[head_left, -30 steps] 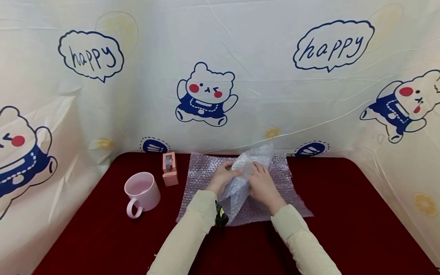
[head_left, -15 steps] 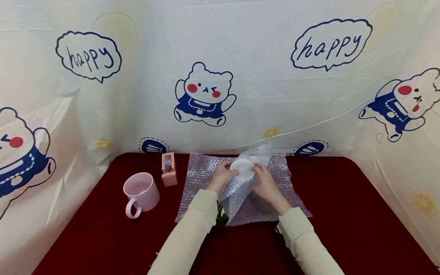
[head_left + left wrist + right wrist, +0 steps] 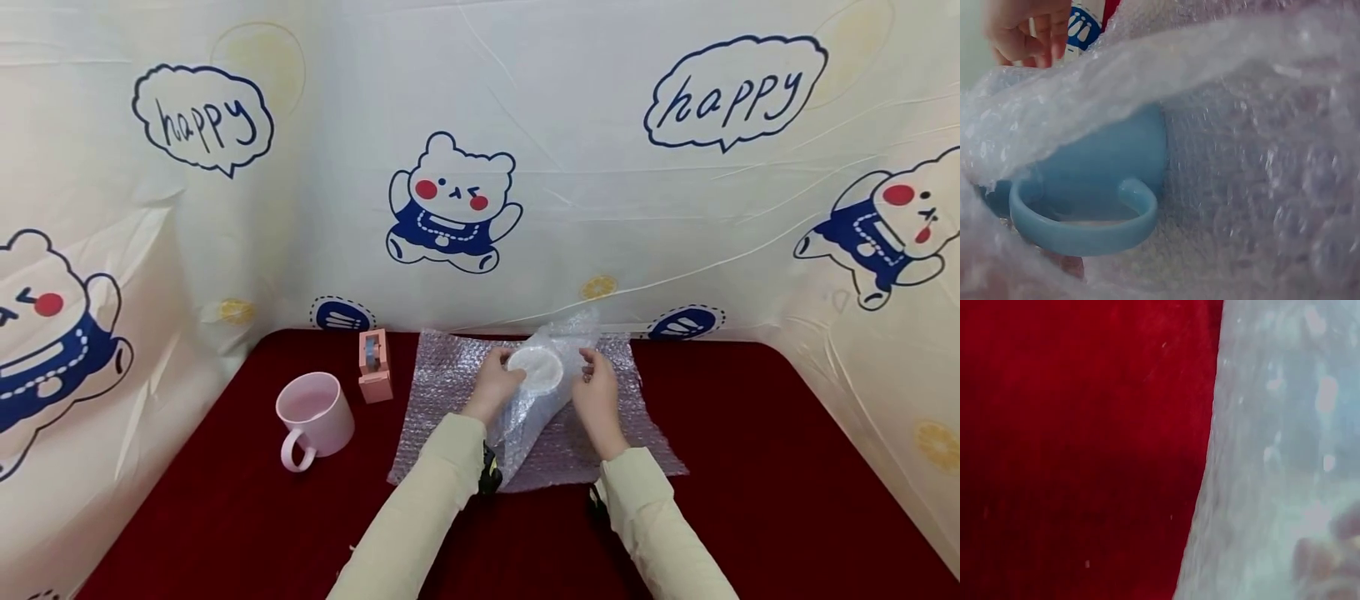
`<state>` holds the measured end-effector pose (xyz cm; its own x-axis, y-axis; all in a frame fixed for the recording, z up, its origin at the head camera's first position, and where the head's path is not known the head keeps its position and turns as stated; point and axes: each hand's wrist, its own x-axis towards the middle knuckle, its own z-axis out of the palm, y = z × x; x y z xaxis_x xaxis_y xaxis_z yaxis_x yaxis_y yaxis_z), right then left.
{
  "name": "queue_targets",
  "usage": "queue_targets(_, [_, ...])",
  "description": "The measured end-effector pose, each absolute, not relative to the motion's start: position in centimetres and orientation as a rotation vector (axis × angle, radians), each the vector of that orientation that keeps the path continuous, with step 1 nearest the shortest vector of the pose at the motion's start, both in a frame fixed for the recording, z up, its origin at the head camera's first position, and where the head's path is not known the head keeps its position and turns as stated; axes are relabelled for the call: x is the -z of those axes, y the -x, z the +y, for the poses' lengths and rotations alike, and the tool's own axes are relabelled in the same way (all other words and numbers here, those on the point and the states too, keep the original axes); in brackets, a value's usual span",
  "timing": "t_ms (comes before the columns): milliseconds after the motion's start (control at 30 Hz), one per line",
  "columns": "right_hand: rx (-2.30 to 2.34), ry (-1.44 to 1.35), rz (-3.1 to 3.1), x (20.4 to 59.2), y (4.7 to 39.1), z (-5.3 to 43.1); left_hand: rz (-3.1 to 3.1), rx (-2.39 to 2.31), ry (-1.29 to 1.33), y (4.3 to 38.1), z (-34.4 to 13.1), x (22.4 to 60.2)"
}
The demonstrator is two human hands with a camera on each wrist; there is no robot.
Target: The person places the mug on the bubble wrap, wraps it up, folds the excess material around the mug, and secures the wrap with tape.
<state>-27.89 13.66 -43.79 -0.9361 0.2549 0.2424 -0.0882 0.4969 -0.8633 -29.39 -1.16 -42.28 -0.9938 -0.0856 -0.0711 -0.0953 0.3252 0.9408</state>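
Observation:
A blue mug (image 3: 1107, 153), wrapped in a fold of bubble wrap (image 3: 536, 427), rests over the middle of a bubble wrap sheet spread on the table. Its handle (image 3: 1085, 236) shows through the gap in the fold in the left wrist view. From the head view its round end (image 3: 537, 370) looks whitish under the film. My left hand (image 3: 495, 387) grips the wrapped mug from the left, thumb over the wrap. Just to the right, my right hand (image 3: 597, 402) hovers with loosely bent fingers, apart from the mug. In the right wrist view blurred fingertips (image 3: 1319, 557) show at lower right.
A pink mug (image 3: 322, 421) stands at the left of the dark red tablecloth (image 3: 750, 483). Behind it is a pink tape dispenser (image 3: 375, 367) holding a tape roll. A printed white curtain (image 3: 600, 167) hangs along the table's back and sides.
Both hands were on the wrapped mug; the right hand has let go and moved slightly right. The mug's round end has tilted into view under the wrap.

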Motion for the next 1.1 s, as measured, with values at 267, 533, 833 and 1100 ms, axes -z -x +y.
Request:
queue_targets(267, [-1.644, 0.316, -2.457, 45.0, 29.1, 14.3, 2.682, -1.691, 0.148, 29.6, -1.1, 42.4])
queue_targets(533, [-2.175, 0.424, -2.287, 44.8, 29.4, 15.0, 2.737, -1.65, 0.135, 29.4, -1.1, 41.9])
queue_targets(833, [-2.361, 0.291, -1.997, 53.6, 35.4, 18.1, 2.706, -1.72, 0.134, 29.5, -0.7, 42.0])
queue_targets(1100, [-2.369, 0.258, -2.003, 56.1, 37.5, 18.8, 2.759, -1.664, 0.186, 29.4, -0.4, 42.3])
